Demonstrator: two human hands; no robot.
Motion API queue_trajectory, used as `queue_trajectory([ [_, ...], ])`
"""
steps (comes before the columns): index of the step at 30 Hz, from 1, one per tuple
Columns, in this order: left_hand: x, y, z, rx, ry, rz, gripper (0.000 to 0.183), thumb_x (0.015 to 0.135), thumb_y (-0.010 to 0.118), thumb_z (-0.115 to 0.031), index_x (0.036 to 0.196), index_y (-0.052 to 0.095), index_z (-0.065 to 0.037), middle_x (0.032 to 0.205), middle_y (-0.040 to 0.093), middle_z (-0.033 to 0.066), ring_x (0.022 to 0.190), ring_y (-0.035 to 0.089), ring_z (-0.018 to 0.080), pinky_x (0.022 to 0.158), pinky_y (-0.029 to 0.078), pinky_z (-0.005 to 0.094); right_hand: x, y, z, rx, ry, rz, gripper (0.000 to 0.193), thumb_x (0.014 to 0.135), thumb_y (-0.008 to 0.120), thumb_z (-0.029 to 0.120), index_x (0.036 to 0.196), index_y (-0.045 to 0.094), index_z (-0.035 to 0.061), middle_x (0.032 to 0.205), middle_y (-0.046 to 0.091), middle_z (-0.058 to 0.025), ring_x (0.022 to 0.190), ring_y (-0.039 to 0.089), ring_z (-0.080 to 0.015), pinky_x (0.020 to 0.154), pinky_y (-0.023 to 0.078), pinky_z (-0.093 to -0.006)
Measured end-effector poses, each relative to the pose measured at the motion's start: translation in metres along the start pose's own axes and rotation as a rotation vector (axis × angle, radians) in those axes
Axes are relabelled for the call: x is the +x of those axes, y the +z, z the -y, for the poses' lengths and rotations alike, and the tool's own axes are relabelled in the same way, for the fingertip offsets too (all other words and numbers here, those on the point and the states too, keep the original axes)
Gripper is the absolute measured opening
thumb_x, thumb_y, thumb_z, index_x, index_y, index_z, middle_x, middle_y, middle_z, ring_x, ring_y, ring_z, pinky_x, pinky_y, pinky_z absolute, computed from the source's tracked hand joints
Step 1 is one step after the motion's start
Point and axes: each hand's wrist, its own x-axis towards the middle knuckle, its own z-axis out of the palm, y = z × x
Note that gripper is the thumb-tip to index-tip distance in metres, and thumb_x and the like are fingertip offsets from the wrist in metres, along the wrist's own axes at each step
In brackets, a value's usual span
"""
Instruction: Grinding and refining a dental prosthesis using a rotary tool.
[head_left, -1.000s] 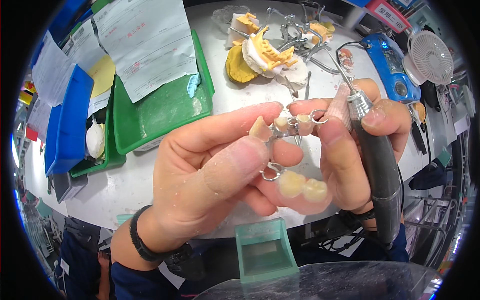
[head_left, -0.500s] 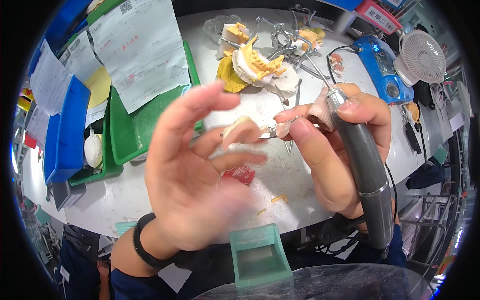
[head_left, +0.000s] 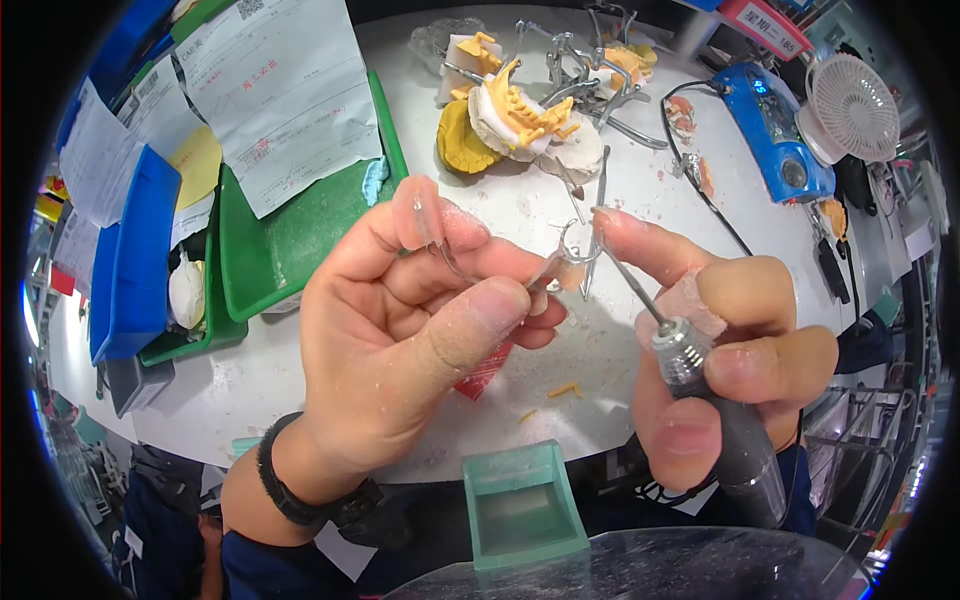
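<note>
A partial denture with pink plates (head_left: 417, 213) and thin metal clasps is pinched between the thumb and fingers of my left hand (head_left: 385, 335). One curved clasp (head_left: 572, 250) sticks out to the right past the fingertips. My right hand (head_left: 745, 330) grips a dark grey rotary handpiece (head_left: 740, 440), its slim metal bur (head_left: 635, 285) slanting up and left. The bur's tip is close to the clasp, beside my right index fingertip; I cannot tell whether they touch. A pinkish wrap (head_left: 690, 308) covers part of one right finger.
Behind my hands stand a plaster cast with yellow teeth (head_left: 520, 115), a mustard lump (head_left: 465, 140) and metal articulators (head_left: 600, 85). Green (head_left: 290, 240) and blue (head_left: 135, 260) trays with papers are left; a blue control box (head_left: 775, 130) and white fan (head_left: 850, 105) right. A teal scoop-like tray (head_left: 525, 510) sits at the near edge.
My blurred left hand has closed around the denture, which is turned differently now. My right fingers have let go of it and moved right and down, with the handpiece tilted further left.
</note>
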Motion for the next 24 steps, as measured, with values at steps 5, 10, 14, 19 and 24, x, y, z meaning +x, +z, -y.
queue_trajectory([
  [5,-0.001,-0.004,0.002,0.088,0.197,0.076,0.03,0.083,0.055,0.0,0.11,0.042,-0.004,0.096,0.05,0.0047,0.081,0.055,0.0158,0.07,0.051,0.0308,-0.001,0.002,0.004,-0.146,-0.008,0.049,0.031,0.083,0.062,0.024,0.103,0.043,0.0106,0.083,0.043,-0.0114,0.082,0.058,-0.0351,0.077,0.05,-0.0558],
  [10,0.0,-0.008,0.006,0.181,0.357,0.144,0.036,0.081,0.056,0.002,0.113,0.039,-0.002,0.105,0.046,0.0054,0.083,0.053,0.0151,0.071,0.05,0.0312,-0.001,0.001,0.01,-0.215,0.028,0.085,0.032,0.082,0.064,0.021,0.106,0.044,0.0127,0.087,0.045,-0.0118,0.098,0.056,-0.046,0.072,0.055,-0.0405],
  [14,0.0,-0.009,0.008,0.196,0.42,0.133,0.037,0.081,0.056,0.003,0.113,0.039,-0.001,0.105,0.047,0.0056,0.083,0.054,0.0152,0.071,0.05,0.0316,-0.001,0.001,0.009,-0.245,0.014,0.101,0.031,0.082,0.064,0.02,0.106,0.045,0.0127,0.089,0.045,-0.0124,0.095,0.057,-0.0451,0.07,0.055,-0.038],
  [19,-0.001,-0.001,0.01,0.128,0.44,0.122,0.035,0.081,0.056,0.003,0.112,0.041,-0.001,0.103,0.05,0.0077,0.085,0.055,0.0162,0.072,0.05,0.0313,-0.003,0.0,0.007,-0.231,-0.04,0.098,0.031,0.083,0.063,0.021,0.106,0.044,0.0121,0.088,0.046,-0.0125,0.093,0.058,-0.0454,0.071,0.055,-0.0403],
  [24,-0.006,-0.002,-0.001,0.296,0.401,0.038,0.034,0.081,0.055,0.005,0.111,0.042,0.0,0.089,0.056,0.0103,0.082,0.058,0.0178,0.073,0.05,0.032,-0.002,0.001,0.005,-0.156,-0.05,0.056,0.031,0.084,0.062,0.024,0.106,0.044,0.0116,0.086,0.046,-0.0122,0.09,0.059,-0.0451,0.072,0.054,-0.0423],
])
